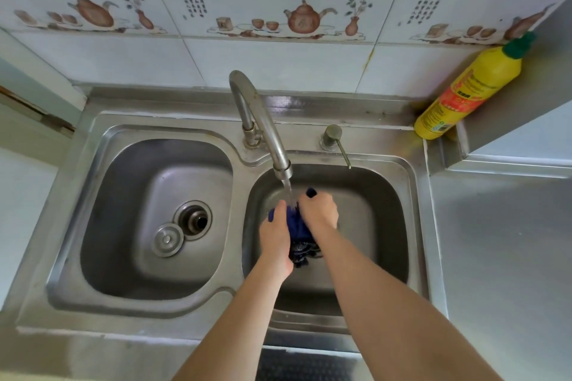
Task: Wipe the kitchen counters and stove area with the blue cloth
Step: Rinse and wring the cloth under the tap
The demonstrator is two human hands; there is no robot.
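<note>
At the centre of the frame, the left hand and right hand are squeezing the bunched, wet blue cloth under the curved steel tap.

a single head-worn view looks steeply down and forward from close above the double sink, facing the tiled wall behind it; forearms reach in from the bottom edge, and wide-angle bend curves the sink's outer edges.

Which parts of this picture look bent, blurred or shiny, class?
Head view: wide-angle lens bows the wall tiles and leans the yellow bottle; soft daylight glints on the sink rim and tap; both hands and the blue cloth are slightly motion-blurred.
</note>
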